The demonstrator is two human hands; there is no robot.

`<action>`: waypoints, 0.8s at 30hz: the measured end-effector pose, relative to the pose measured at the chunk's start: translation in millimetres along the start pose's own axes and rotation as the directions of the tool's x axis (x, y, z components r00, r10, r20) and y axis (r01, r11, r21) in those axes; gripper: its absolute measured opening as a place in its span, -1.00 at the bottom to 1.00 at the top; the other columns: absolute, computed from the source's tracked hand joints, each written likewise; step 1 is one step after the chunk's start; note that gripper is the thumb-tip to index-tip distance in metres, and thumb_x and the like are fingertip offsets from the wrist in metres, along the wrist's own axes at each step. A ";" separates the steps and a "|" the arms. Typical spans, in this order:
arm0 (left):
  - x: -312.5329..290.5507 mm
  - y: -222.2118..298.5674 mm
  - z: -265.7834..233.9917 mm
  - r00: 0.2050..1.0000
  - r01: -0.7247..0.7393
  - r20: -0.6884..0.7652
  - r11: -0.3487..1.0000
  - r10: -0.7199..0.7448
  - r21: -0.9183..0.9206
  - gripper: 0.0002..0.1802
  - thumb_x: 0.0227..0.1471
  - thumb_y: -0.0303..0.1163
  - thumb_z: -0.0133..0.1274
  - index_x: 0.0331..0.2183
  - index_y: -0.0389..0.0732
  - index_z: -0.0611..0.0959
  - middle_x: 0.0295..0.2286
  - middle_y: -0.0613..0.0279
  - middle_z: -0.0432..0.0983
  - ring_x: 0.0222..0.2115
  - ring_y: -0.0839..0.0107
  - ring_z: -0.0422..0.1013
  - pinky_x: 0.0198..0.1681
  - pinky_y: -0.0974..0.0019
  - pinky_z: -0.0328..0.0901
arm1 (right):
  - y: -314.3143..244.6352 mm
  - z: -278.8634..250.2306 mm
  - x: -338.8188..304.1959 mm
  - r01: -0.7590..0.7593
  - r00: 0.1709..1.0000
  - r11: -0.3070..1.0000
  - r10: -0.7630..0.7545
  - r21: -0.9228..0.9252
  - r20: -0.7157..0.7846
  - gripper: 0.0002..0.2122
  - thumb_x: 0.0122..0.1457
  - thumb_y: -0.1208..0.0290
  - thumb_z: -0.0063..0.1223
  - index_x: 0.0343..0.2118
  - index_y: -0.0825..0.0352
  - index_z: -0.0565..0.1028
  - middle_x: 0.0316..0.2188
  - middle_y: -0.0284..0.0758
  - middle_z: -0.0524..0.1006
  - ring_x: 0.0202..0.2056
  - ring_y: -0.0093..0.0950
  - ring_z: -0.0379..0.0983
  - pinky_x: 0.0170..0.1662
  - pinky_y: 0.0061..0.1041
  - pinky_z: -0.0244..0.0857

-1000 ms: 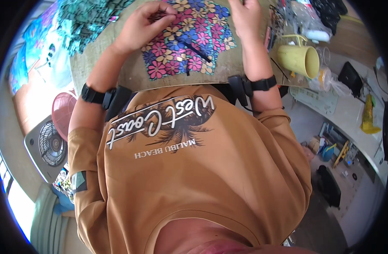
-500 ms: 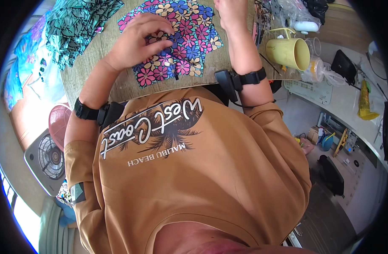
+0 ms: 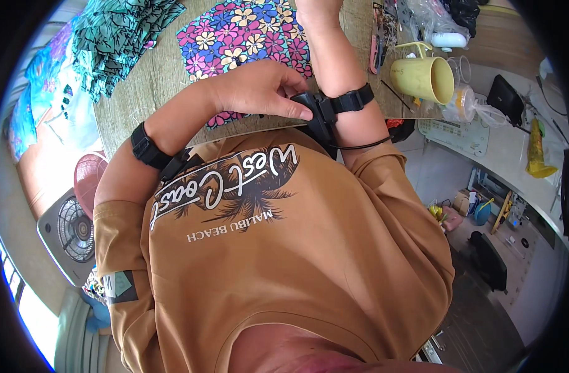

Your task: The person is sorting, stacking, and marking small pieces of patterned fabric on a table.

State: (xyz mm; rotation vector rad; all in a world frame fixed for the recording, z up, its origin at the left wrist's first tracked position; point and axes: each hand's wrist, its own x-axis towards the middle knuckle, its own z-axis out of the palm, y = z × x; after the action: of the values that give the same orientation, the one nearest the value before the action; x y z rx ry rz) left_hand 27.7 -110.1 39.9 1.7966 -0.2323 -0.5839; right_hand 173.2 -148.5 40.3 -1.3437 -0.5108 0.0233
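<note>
Flowered fabric lies beneath and beyond the left hand, now shifted right, pinching a black wrist device; right hand cropped, grip unclear.

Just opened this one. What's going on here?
The left hand is over flowered cloth on a table, its thumb at the black device strapped to the right forearm; whether it grips that is unclear. The right hand is partly cut off at the top, its hold hidden. Green cloth lies at left.
</note>
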 end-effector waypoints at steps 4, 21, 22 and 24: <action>-3.3 1.3 -1.7 0.999 0.032 0.012 0.999 -0.032 -0.003 -0.58 -0.07 -0.19 0.22 -0.26 -0.31 0.58 -0.50 0.34 0.48 -0.47 0.60 0.36 -0.37 0.48 0.29 | -5.6 0.3 -4.7 -0.099 0.995 0.993 0.100 -0.059 0.014 -0.70 0.18 0.22 0.03 -0.59 0.26 0.30 -0.67 -0.58 0.17 -0.59 -0.74 0.04 -0.53 -0.64 -0.01; -53.4 -72.7 -68.2 0.672 0.053 -0.733 0.980 0.109 0.194 -0.81 0.00 -0.37 0.08 -0.29 -0.21 0.58 -0.29 0.23 0.49 -0.27 0.39 0.39 -0.17 0.36 0.28 | 5.6 -50.1 -23.3 -0.225 0.894 0.871 0.363 -0.437 0.264 -0.77 0.18 0.25 0.02 -0.31 0.34 0.52 -0.55 -0.49 0.44 -0.49 -0.69 0.29 -0.39 -0.68 0.18; -53.6 -77.5 -67.7 0.660 0.065 -0.697 0.903 0.280 0.425 -0.77 -0.02 -0.31 0.10 -0.27 -0.18 0.59 -0.29 0.23 0.51 -0.26 0.34 0.41 -0.14 0.33 0.28 | 10.4 -59.0 -25.0 -0.172 0.875 0.865 0.354 -0.472 0.330 -0.78 0.15 0.27 0.06 -0.26 0.32 0.52 -0.44 -0.45 0.48 -0.42 -0.69 0.34 -0.33 -0.66 0.23; -61.0 -77.9 -64.7 0.639 0.113 -0.640 0.772 0.426 0.626 -0.72 -0.05 -0.25 0.13 -0.26 -0.15 0.61 -0.29 0.22 0.53 -0.25 0.29 0.43 -0.11 0.30 0.29 | 22.7 -64.1 -29.6 -0.051 0.806 0.862 0.334 -0.504 0.489 -0.75 0.09 0.31 0.15 -0.18 0.28 0.52 -0.24 -0.38 0.56 -0.29 -0.69 0.44 -0.21 -0.62 0.32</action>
State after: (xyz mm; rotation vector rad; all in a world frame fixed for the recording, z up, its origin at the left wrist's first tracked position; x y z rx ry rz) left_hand -2.8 -4.7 -4.0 2.4693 0.0113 0.5128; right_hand 176.3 -211.1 0.6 -1.8797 -0.9149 0.5207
